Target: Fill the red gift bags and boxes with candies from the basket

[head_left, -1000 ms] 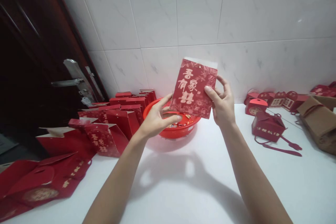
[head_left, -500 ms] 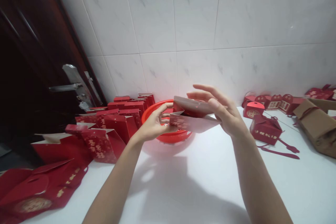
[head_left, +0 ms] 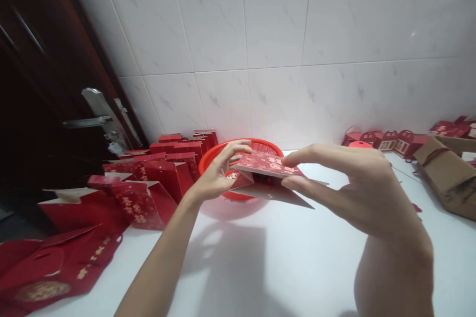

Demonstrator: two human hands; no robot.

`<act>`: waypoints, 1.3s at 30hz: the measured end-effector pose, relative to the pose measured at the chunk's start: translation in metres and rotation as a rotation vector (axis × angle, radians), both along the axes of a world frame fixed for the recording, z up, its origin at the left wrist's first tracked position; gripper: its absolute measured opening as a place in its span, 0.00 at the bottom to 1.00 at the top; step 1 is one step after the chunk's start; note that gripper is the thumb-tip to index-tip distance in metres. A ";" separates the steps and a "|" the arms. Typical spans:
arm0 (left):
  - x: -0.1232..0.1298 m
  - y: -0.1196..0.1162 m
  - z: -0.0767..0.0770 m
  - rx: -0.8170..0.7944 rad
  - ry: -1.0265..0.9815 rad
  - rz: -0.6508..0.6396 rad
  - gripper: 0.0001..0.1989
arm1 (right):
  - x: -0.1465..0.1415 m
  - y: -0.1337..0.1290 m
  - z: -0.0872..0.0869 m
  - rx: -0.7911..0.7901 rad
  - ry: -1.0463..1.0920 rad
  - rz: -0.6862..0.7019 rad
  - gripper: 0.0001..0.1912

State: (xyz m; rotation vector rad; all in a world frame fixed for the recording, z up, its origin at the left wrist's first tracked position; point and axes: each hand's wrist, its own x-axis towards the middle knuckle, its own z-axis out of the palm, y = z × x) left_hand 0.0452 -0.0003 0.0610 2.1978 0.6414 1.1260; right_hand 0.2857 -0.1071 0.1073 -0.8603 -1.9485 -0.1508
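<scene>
A red patterned paper gift box, with its pale flaps spread, is held up in the air in front of a red plastic basket. My left hand grips the box at its left end, fingers curled behind it. On the other side, my right hand pinches the upper panel between thumb and forefinger. The lower flap sticks out beneath my right thumb. Partly hidden behind the box and my left hand, the basket stands on the white table and contains small items I cannot make out.
Several red paper bags stand in rows on the left, with a larger red box in front. Small red boxes line the wall at the right, beside a brown cardboard box. A dark door is at far left.
My right hand has come nearer the camera and now pinches the upper panel. The gift box has tilted, showing its printed outer face. The left hand keeps its hold.
</scene>
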 end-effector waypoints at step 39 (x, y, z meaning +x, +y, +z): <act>-0.003 -0.005 0.004 -0.194 0.462 -0.116 0.24 | -0.007 0.081 -0.027 -0.653 -0.416 0.247 0.14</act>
